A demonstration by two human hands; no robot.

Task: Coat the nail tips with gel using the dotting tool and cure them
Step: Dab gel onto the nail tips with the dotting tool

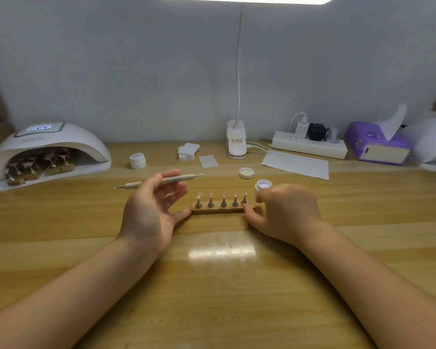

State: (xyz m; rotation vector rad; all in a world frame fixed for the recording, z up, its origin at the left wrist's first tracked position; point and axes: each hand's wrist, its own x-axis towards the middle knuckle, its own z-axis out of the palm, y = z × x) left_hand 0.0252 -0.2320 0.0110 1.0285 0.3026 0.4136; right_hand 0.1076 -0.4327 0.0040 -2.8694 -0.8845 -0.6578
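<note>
On the pale wooden desk (61, 222), just in front of the person, a narrow brown wooden holder strip (219, 211) carries five small metal stands, each topped by a translucent pinkish nail tip (223, 195). The left hand (149, 210) lies palm-up with loosely spread fingers; its thumb and forefinger pinch a slim beige double-ended dotting tool (159, 182) held level above the desk, while its little finger touches the strip's left end. The right hand (285, 212) grips the strip's right end with curled fingertips. Whether these five tips already bear gel cannot be told from this view; judging by the grip at both ends, the strip is probably being steadied for coating or readied for the lamp. At far left a white domed curing lamp (48, 147) with a lit display shelters several similar strips of tips, so part of the batch seems to be curing or cured. Just behind the right hand stands a small open white gel jar (262, 186), its contents whitish and indistinct, with its white round lid (246, 173) lying apart; a second, closed white jar (138, 160) sits near the lamp.
</note>
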